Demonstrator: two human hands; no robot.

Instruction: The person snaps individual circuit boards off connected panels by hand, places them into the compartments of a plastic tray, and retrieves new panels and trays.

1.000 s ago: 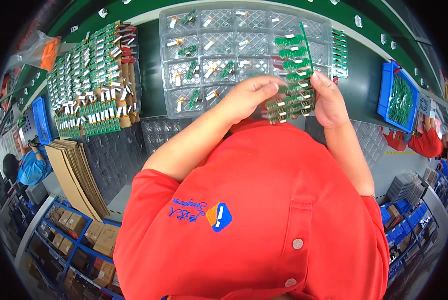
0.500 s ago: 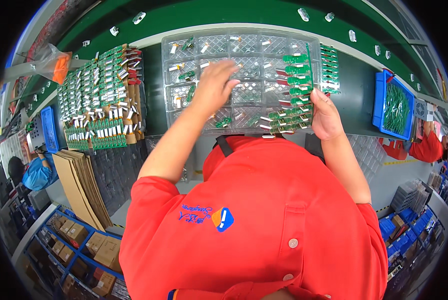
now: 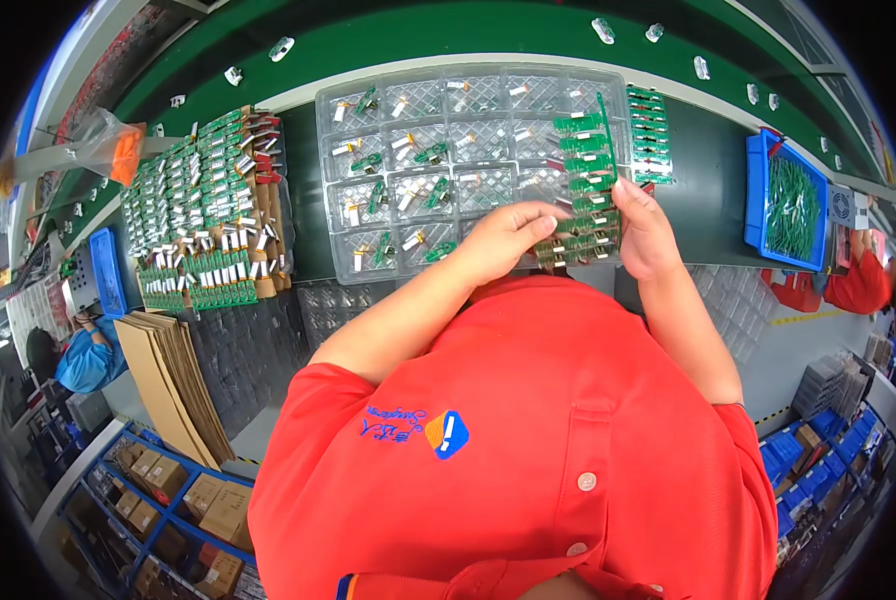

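Note:
My right hand (image 3: 648, 232) pinches the right edge of a panel of small green circuit boards (image 3: 590, 162), held tilted above a clear plastic tray (image 3: 438, 119). White and dark red parts stick out from the panel's left side. My left hand (image 3: 513, 236) is at the panel's lower left, thumb and fingers drawn together; what lies between the fingertips is hidden. Many of the tray's compartments hold a small green circuit board (image 3: 430, 153) with a white, orange-ended part (image 3: 403, 142) beside it.
Left of the tray stand dense rows of circuit boards (image 3: 193, 200) on cardboard. Another stack of boards (image 3: 650, 135) lies at its right. Farther right sits a blue bin (image 3: 755, 215) of thin green strips. White pieces (image 3: 603, 31) rest on a green belt behind. Co-workers are at both sides.
My left hand has moved from over the tray's middle compartments down and right to the panel's lower left, its fingers closing. My right hand keeps hold of the panel.

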